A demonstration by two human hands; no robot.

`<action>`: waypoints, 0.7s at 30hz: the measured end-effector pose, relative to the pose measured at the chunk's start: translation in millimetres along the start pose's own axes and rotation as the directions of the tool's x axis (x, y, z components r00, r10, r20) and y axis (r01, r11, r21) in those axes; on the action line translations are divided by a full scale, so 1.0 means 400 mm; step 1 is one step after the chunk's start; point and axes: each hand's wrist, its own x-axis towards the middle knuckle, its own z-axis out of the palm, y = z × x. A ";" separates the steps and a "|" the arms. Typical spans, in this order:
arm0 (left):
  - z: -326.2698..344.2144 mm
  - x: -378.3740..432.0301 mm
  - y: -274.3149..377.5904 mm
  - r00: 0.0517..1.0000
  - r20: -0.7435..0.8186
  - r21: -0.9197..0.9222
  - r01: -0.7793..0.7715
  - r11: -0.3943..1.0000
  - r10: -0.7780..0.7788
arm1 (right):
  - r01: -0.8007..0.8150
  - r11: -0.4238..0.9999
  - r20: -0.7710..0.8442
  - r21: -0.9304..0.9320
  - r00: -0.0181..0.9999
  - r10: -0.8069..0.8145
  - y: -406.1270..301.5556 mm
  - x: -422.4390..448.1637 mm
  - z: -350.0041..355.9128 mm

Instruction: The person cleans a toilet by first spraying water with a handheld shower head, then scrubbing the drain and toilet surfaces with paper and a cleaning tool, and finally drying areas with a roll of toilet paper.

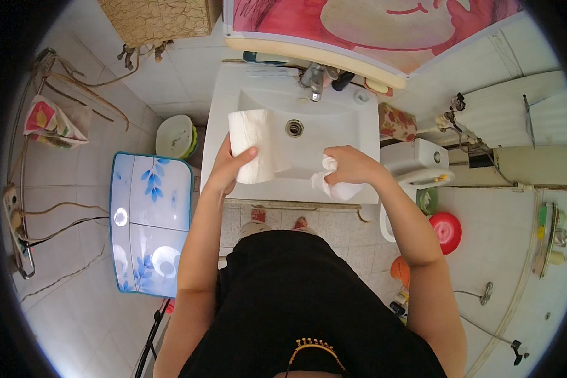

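Note:
My left hand [230, 166] grips a thick roll of white paper towel [253, 141] over the left side of a white washbasin [293, 189], thumb across its front. Over the basin's front right part, my right hand [352, 165] is closed on a crumpled piece of white paper [338, 186]. Between the hands the basin's drain [294, 128] shows. A chrome faucet [316, 85] stands at the back edge, behind the drain. The far side of the roll and the palm of my right hand are hidden.
A washing machine with a blue floral cover [158, 222] stands at the left, beside stacked basins [175, 137]. On the right are a toilet [406, 158] and a red plastic basin [446, 232]. A mirror cabinet with a pink picture [359, 23] overhangs the basin's back.

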 end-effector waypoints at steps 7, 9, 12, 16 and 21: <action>-0.053 -0.032 -0.005 0.998 0.045 -0.454 0.053 0.889 -0.036 | 0.176 0.361 -0.161 0.916 0.984 -0.071 0.059 0.056 0.097; -0.075 -0.040 -0.016 0.988 0.121 -0.574 -0.012 0.819 0.099 | 0.105 -0.062 -0.106 0.992 0.994 -0.001 0.091 0.088 0.139; -0.105 -0.068 -0.018 0.976 0.066 -0.649 -0.115 0.752 0.206 | 0.090 -0.500 -0.205 0.861 0.962 -0.181 0.083 0.093 0.186; -0.149 -0.094 -0.036 0.939 0.077 -0.705 -0.186 0.684 0.335 | -0.007 -0.651 -0.205 0.759 0.946 -0.250 0.050 0.104 0.243; -0.212 -0.130 -0.031 0.951 -0.004 -0.661 -0.235 0.712 0.310 | 0.010 -0.657 -0.185 0.754 0.963 -0.198 0.012 0.112 0.286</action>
